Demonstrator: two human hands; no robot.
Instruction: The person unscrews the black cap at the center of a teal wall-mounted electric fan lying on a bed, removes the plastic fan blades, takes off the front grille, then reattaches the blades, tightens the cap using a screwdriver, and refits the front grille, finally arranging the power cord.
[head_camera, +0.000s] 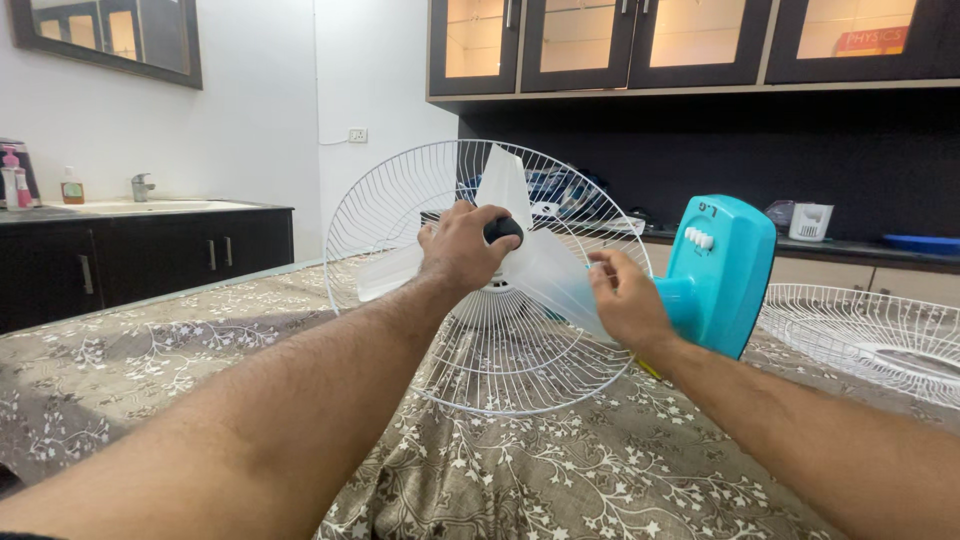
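Fan blade (530, 270): a translucent, three-lobed plastic part, seated on the motor hub in front of the white wire rear guard (400, 210). The assembly lies tipped on a floral-covered bed (520, 470).

The left hand (460, 248) is closed over the black hub cap (503, 230) at the centre of the blade, fingers wrapped round it. The right hand (625, 298) sits just to the right of that, fingers pinched on the edge of one blade lobe, with the turquoise fan base (725, 270) directly beyond it.

Handling, as judged: the blade looks light, thin and somewhat flexible, so it is likely to bend or crack if levered at a tip. Grip near the hub, where the plastic is thickest. The smooth surface may slip. The guard wires appear easily deformed. A second wire guard (870, 335) lies well to the right of the right hand.
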